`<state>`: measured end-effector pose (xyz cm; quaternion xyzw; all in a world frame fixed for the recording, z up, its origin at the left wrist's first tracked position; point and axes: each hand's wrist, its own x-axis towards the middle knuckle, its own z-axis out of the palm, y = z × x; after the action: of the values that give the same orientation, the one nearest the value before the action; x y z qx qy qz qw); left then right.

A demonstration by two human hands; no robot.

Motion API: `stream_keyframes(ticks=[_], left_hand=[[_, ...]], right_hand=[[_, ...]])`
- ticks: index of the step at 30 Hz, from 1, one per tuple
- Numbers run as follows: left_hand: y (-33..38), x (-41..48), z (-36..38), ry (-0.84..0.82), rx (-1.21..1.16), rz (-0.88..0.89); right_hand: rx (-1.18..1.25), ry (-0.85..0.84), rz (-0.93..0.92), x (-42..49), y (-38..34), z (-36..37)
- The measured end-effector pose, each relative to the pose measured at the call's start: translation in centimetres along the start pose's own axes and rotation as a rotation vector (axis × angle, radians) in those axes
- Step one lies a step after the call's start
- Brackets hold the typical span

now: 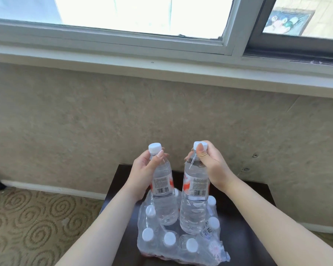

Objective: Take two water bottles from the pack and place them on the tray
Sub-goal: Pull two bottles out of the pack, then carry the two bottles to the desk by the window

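Two clear water bottles with white caps and red-and-white labels are lifted above the pack. My left hand [142,172] grips the left bottle [162,191] around its neck and shoulder. My right hand [210,164] holds the right bottle [195,196] at its neck, thumb on the cap. Below them lies the shrink-wrapped pack [181,240] with several white-capped bottles inside, its plastic torn open on top. No tray is visible.
The pack rests on a dark brown table [246,227] pushed against a beige textured wall [85,121]. A window sill and frame [161,60] run above. Patterned carpet [37,217] covers the floor at left.
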<state>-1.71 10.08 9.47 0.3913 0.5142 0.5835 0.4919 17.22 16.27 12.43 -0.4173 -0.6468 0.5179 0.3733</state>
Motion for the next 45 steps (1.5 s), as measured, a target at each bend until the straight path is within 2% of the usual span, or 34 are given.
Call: stream_keyframes(ticks=[9,13,19,24,28,35,45], left_hand=[[9.8,-6.1,-7.4,0.229,-0.090,0.179],[14.1,-10.6,-12.3,0.373,-0.061,0.272],[18.3,-18.5,-20.7,0.662,0.010,0.315],[20.0,-25.4,-28.8,0.881,0.062,0.308],[20.7,-30.6,-34.5,0.955,0.120,0.280],[20.4,-38.3,-44.3,1.064,0.183,0.218],[20.7,-45.0,-53.0,1.230,0.157,0.237]], right_hand=[[0.013,-0.240,-0.141,1.5,-10.0,8.0],[0.101,-0.380,-0.177,0.9,-14.4,14.9],[0.171,-0.618,-0.218,-1.5,-18.6,27.2],[0.126,-0.793,-0.261,-4.7,-21.0,37.7],[0.118,-0.906,-0.257,-7.6,-22.5,45.8],[0.056,-1.019,-0.384,-12.4,-24.3,59.1],[0.059,-1.158,-0.365,-16.6,-25.6,71.3]])
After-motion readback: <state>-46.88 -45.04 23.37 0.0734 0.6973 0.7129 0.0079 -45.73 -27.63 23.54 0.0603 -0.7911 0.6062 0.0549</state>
